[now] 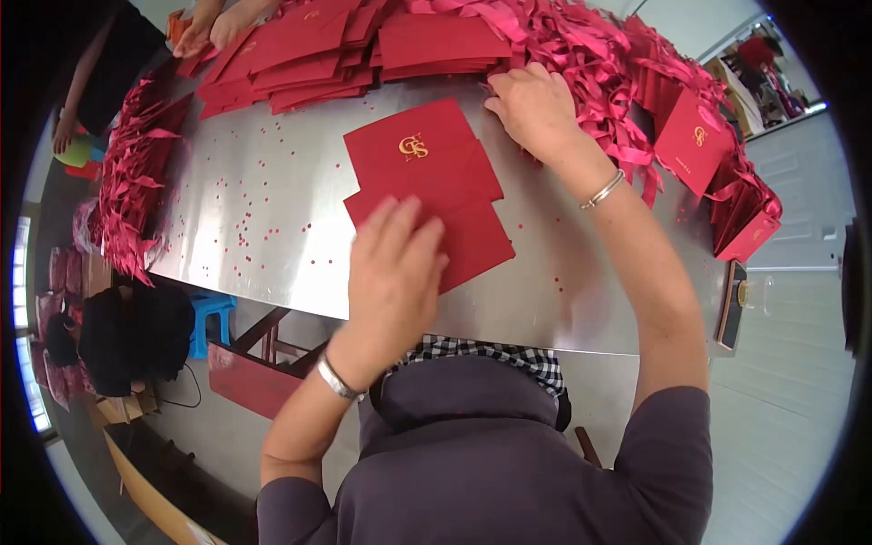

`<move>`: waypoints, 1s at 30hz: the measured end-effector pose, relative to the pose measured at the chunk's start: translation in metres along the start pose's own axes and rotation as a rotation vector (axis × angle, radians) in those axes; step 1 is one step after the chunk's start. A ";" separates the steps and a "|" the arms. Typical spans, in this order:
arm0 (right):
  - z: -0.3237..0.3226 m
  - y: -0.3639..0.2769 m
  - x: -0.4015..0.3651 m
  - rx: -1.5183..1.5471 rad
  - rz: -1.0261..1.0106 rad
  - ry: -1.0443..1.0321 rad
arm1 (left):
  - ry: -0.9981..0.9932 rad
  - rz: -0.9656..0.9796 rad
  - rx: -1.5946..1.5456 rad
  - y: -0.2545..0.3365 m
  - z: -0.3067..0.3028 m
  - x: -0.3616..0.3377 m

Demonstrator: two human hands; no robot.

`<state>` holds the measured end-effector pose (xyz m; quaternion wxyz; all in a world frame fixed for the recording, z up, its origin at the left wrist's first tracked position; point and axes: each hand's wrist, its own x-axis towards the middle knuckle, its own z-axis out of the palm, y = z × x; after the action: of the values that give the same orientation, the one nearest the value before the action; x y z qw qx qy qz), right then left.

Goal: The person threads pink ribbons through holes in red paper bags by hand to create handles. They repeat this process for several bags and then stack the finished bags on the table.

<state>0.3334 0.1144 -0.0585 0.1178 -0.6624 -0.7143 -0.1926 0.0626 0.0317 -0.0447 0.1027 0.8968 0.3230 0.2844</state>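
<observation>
Flat red paper bags (427, 173) with a gold emblem lie overlapping on the metal table in front of me. My left hand (395, 263) rests over the lower bag, its fingers stretched out and slightly blurred. Farther forward, my right hand (536, 109) is at the edge of a stack of flat red bags (440, 45), beside a heap of pink ribbons (581, 73). Its fingers are curled in, and what they hold, if anything, is hidden.
Another stack of red bags (300, 54) lies at the back left, where another person's hands (222, 27) are at work. Ribboned bags (136, 182) line the left edge, more bags (695, 141) the right. Small red dots dot the metal table (300, 182). A blue stool (212, 318) stands below.
</observation>
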 end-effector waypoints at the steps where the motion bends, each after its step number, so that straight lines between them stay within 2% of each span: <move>1: 0.002 -0.003 0.000 0.004 -0.006 -0.007 | 0.012 -0.052 0.032 -0.009 -0.001 0.005; 4: 0.002 -0.006 -0.005 0.000 -0.013 -0.079 | -0.080 -0.079 0.123 -0.033 0.000 0.015; 7: -0.011 -0.006 -0.020 0.203 -0.047 0.151 | -0.110 -0.079 0.054 -0.034 -0.004 0.010; 8: -0.019 -0.008 -0.026 0.205 -0.050 0.146 | -0.111 -0.079 0.006 -0.034 -0.005 0.009; 9: -0.032 -0.013 -0.031 0.365 0.012 0.184 | -0.110 -0.086 0.003 -0.034 -0.004 0.007; 10: -0.043 -0.020 -0.039 0.526 0.070 0.226 | -0.006 -0.050 -0.026 -0.037 -0.002 0.008; 12: -0.068 -0.047 -0.066 0.504 0.077 0.124 | 0.165 0.003 -0.011 -0.043 -0.001 0.019; 13: -0.077 -0.061 -0.079 0.448 -0.060 0.076 | 0.237 0.001 0.057 -0.046 -0.002 0.034; 14: -0.079 -0.074 -0.089 0.403 -0.214 0.048 | 0.193 -0.025 0.005 -0.058 0.005 0.053; 15: -0.075 -0.086 -0.096 0.447 -0.307 0.036 | 0.054 -0.078 0.123 -0.064 0.007 0.067; 16: -0.075 -0.095 -0.099 0.532 -0.351 -0.072 | -0.052 -0.124 0.186 -0.071 0.009 0.077; 18: -0.068 -0.101 -0.108 0.629 -0.329 -0.153 | -0.211 -0.232 0.216 -0.081 0.027 0.089; 20: -0.064 -0.103 -0.107 0.685 -0.289 -0.191 | -0.295 -0.175 0.215 -0.082 0.021 0.095; 24: -0.062 -0.104 -0.109 0.654 -0.278 -0.210 | -0.282 -0.325 0.097 -0.082 0.016 0.100; 28: -0.064 -0.107 -0.109 0.613 -0.311 -0.173 | -0.161 -0.333 0.053 -0.088 0.017 0.103; 30: -0.065 -0.108 -0.110 0.622 -0.239 -0.215 | -0.155 -0.356 -0.046 -0.090 0.011 0.107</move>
<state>0.2313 -0.0175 -0.0597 0.2147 -0.5229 -0.8197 0.0926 0.0893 0.1696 -0.0393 0.1963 0.8422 0.4609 0.1993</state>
